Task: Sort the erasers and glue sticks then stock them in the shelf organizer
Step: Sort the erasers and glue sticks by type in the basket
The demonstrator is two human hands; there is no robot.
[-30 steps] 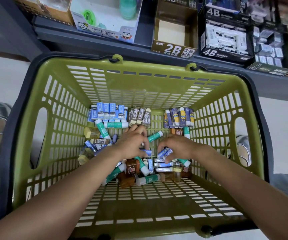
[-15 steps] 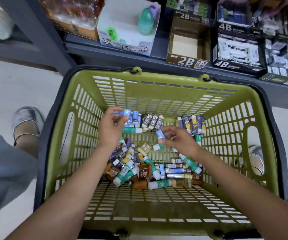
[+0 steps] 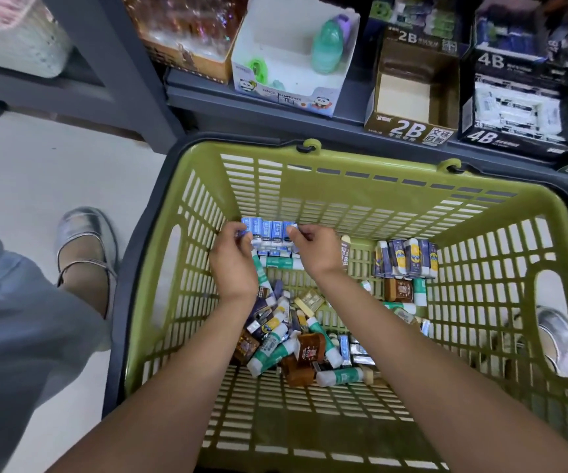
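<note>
while both hands work the far-left corner of the green basket [image 3: 361,199], sorting looks like it is happening inside the basket, not on the shelf. left hand [image 3: 233,259] has fingers curled onto the left end of the blue eraser row [image 3: 269,232]; right hand [image 3: 313,245] pinches a blue eraser at the row's right end. exact finger contact is partly hidden by the knuckles. my read: it's squaring the row or adding one piece so like items stand packed against the far wall.

second group, the navy-and-yellow eraser row [image 3: 405,259], stands upright along the far wall toward the right side, well apart from the blue row. a green-and-white glue stick [image 3: 281,262] lies flat just beside the blue row on its near side.

unsorted pile [image 3: 303,339] sits mid-floor of the basket, between the forearms: glue sticks, brown erasers, silver-wrapped ones, all mixed and overlapping. so the sort is maybe half done, by my estimate.

shelf organizer side: empty 2b box [image 3: 412,97] sits just past the basket's far rim, 4b box [image 3: 515,110] to its right is stocked. nothing from the basket is in the 2b box yet; stocking not started.

risk: standing rows topple if nudged when reaching for the pile.
</note>
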